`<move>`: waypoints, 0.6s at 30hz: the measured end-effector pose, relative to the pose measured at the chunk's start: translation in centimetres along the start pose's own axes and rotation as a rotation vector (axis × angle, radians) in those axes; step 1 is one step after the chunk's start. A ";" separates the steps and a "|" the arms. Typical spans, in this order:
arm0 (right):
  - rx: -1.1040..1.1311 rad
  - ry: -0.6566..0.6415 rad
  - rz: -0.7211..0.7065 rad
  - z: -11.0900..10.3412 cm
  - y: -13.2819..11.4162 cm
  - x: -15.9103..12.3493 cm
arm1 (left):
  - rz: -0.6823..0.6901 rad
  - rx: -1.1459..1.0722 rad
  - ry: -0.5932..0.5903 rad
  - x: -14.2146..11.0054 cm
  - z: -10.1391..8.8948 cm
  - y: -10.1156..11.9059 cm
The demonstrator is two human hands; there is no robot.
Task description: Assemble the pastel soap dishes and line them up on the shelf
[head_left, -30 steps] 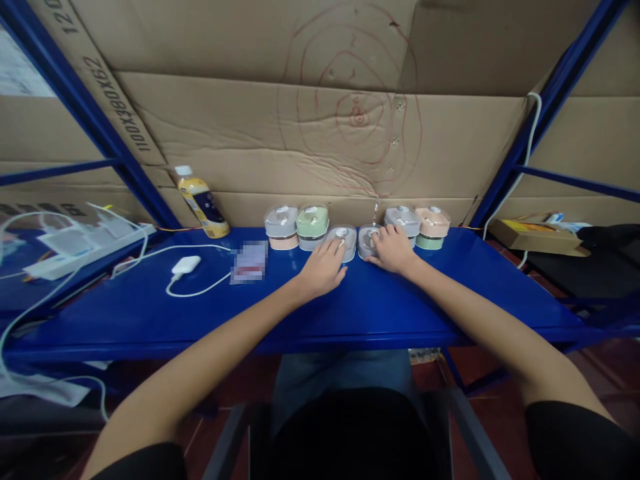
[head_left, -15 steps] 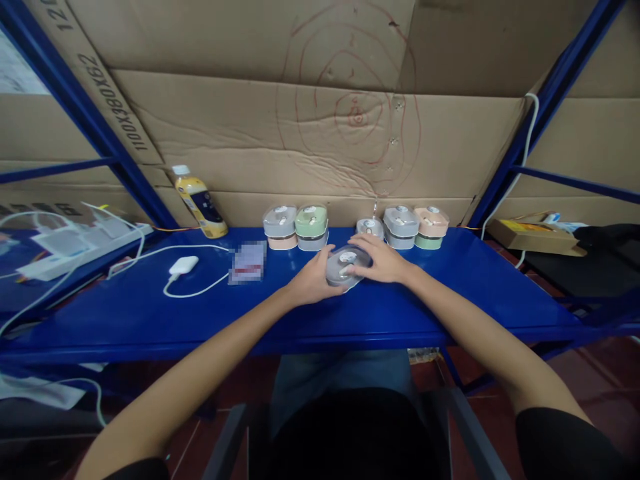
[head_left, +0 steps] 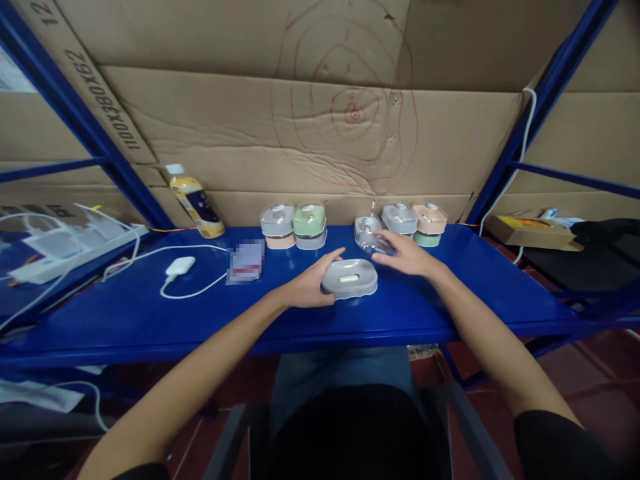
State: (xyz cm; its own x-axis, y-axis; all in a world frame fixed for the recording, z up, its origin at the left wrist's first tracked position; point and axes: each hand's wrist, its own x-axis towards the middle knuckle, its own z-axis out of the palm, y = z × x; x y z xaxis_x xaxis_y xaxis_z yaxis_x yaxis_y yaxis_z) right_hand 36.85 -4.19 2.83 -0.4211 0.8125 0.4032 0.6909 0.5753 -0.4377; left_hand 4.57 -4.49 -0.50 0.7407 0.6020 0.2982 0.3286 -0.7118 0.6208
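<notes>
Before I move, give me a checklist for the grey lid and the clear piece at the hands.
1. The left hand is against the edge of the grey lid, with no firm grip: ok.
2. The lid lies flat on the blue steel shelf: ok.
3. The right hand has a firm grip on the clear plastic piece: cannot tell.
4. The clear piece is apart from the grey-lidded container behind it: cannot tell, they overlap in view.
5. The green-lidded stack and peach-lidded stack stand upright: ok.

Soft, even indoor light, faint shadows, edges bowed by the wide lens, and a slightly blurred right hand [head_left: 407,257].
</notes>
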 end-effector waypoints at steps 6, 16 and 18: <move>0.001 0.063 0.183 -0.6 2.0 0.2 | -0.002 0.101 0.032 0.1 0.8 0.2; 0.021 0.026 0.223 -0.3 1.4 0.2 | -0.057 0.193 0.258 -0.1 -0.9 -1.4; 0.011 -0.005 0.248 -0.5 1.3 0.1 | -0.149 0.236 0.329 -0.1 -1.8 -2.5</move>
State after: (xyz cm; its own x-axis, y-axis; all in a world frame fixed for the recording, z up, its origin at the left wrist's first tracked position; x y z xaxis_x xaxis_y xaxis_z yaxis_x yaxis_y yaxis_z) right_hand 37.99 -3.35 2.68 -0.2427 0.9294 0.2781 0.7671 0.3594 -0.5315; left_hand 2.59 -2.12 -0.77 0.4615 0.7605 0.4568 0.5711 -0.6487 0.5030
